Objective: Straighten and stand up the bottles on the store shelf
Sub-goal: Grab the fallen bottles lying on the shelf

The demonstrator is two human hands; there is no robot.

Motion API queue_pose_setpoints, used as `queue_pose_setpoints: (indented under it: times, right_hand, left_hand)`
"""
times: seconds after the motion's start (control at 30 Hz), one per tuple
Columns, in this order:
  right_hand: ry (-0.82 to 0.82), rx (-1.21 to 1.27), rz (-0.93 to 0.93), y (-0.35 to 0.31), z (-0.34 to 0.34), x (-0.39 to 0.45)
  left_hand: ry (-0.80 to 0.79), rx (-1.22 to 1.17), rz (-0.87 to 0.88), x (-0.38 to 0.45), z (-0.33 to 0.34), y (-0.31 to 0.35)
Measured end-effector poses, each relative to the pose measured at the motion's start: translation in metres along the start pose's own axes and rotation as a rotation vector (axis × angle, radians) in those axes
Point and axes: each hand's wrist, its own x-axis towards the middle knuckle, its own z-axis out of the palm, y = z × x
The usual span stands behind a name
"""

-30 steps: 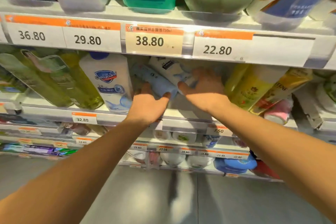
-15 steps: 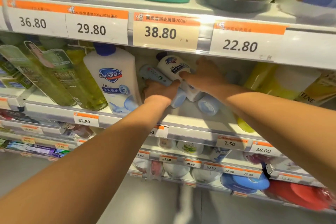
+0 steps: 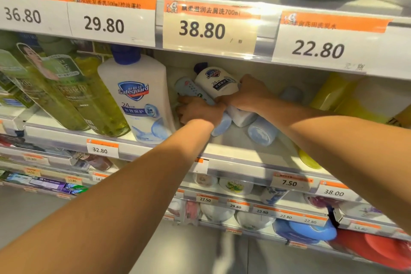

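On the middle shelf (image 3: pixel 235 140), a small pale-blue bottle (image 3: pixel 191 90) lies tilted, and my left hand (image 3: pixel 199 111) is wrapped around its lower part. Right beside it a small white Safeguard bottle (image 3: pixel 216 81) with a dark cap leans back to the left; my right hand (image 3: pixel 249 93) grips its lower half. Another pale-blue bottle (image 3: pixel 262 132) lies on its side with its base toward me, under my right forearm. A tall white Safeguard bottle (image 3: pixel 138 98) stands upright just left of my left hand.
Green bottles (image 3: pixel 66 93) lean at the left and yellow bottles (image 3: pixel 347 98) stand at the right. The upper shelf edge with price tags (image 3: pixel 209 29) overhangs close above my hands. Lower shelves hold tubs and boxes.
My view has moved closer and my hands have reached deeper into the shelf. The white bottle has been tipped up from lying flat toward a steeper lean.
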Motion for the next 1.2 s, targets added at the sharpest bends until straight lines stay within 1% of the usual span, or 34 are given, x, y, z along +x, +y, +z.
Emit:
queue_pose_setpoints:
  times: [0.2,0.4,0.57,0.77,0.87,0.93,1.03,1.07,1.13,1.2]
  right_hand:
    - [-0.016,0.003,0.017,-0.005,0.000,0.000]
    - [0.017,0.050,0.060,-0.008,-0.002,-0.017]
    - [0.159,0.171,0.061,-0.004,-0.004,-0.031]
    - [0.366,0.428,0.019,-0.007,-0.009,-0.049]
    - [0.410,0.480,-0.007,-0.006,-0.014,-0.061]
    - [0.403,0.491,-0.035,-0.005,-0.017,-0.069]
    - [0.373,0.511,-0.015,-0.006,-0.023,-0.081]
    - [0.381,0.513,-0.007,-0.006,-0.025,-0.085]
    - [0.405,0.524,-0.002,-0.008,-0.027,-0.094]
    - [0.421,0.548,-0.005,-0.007,-0.027,-0.102]
  left_hand:
    - [-0.033,-0.039,0.036,0.000,-0.003,-0.001]
    - [-0.028,-0.227,0.101,-0.011,-0.010,-0.005]
    - [0.028,-0.196,0.222,-0.019,-0.012,-0.007]
    - [0.099,-0.135,0.341,-0.031,-0.021,-0.003]
    - [0.080,-0.206,0.360,-0.051,-0.030,-0.004]
    - [0.043,-0.253,0.353,-0.064,-0.037,-0.007]
    - [-0.068,-0.158,0.298,-0.080,-0.047,-0.011]
    - [-0.069,-0.132,0.299,-0.086,-0.051,-0.012]
    - [-0.056,-0.155,0.337,-0.095,-0.057,-0.016]
    - [-0.094,-0.185,0.332,-0.106,-0.064,-0.020]
